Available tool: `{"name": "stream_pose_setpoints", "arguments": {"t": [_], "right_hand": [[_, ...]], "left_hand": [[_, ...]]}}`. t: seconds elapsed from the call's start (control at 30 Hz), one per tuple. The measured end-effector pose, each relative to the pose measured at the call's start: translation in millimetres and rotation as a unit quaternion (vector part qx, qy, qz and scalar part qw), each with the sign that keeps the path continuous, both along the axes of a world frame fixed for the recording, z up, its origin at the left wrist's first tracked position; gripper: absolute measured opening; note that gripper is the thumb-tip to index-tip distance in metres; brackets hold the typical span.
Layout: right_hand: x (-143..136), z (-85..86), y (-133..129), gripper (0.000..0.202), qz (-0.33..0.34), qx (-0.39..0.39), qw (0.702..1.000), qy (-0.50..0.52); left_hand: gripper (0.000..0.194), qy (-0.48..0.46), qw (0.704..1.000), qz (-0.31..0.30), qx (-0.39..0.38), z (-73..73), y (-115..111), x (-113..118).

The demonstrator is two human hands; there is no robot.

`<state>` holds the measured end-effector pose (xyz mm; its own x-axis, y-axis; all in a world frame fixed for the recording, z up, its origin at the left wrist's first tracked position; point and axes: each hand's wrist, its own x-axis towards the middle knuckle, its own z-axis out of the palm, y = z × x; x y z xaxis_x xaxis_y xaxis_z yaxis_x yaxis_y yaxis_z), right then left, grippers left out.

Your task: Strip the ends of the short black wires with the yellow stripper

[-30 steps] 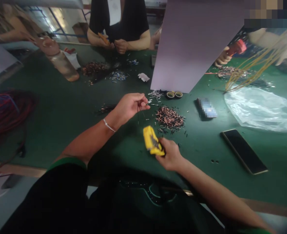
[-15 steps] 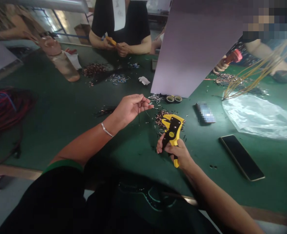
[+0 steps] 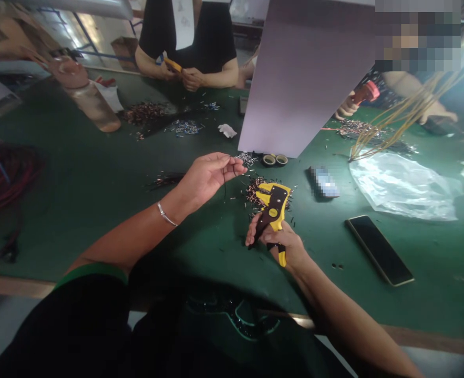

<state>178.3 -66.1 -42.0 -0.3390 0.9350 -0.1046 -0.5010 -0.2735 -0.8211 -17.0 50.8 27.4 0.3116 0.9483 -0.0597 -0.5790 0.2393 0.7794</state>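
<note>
My left hand is closed around thin black wires, whose ends hang below the fingers. In my right hand is a yellow and black wire stripper, its jaws pointing up and to the left. The fingers wrap its handles. Just behind the tool lies a heap of small dark pieces with copper-coloured ends, partly hidden by it. Small silvery pieces are scattered beyond my left fingertips. More dark wire pieces lie behind my left wrist.
A purple-grey panel stands behind two tape rolls. To the right are a phone, a smaller device and a clear plastic bag. A bottle and red cables sit left. Co-workers' hands are across the table.
The view has shifted slightly, so the table's things appear a little further left. Both hands keep their holds; the wire stripper has tilted slightly.
</note>
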Motion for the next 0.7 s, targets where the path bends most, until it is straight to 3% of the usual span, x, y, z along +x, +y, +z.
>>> {"name": "stream_pose_setpoints", "arguments": {"t": [0.37,0.7], "right_hand": [[4,-1.3,-1,0.043,0.024,0.008,1.000,-0.004],[4,4.9,0,0.041,-0.001,0.009,1.000,-0.018]], "left_hand": [[0.012,-0.038,0.999,-0.016,-0.031,-9.1,6,-1],[0.011,-0.050,0.997,-0.011,-0.062,-9.3,3,1]]}}
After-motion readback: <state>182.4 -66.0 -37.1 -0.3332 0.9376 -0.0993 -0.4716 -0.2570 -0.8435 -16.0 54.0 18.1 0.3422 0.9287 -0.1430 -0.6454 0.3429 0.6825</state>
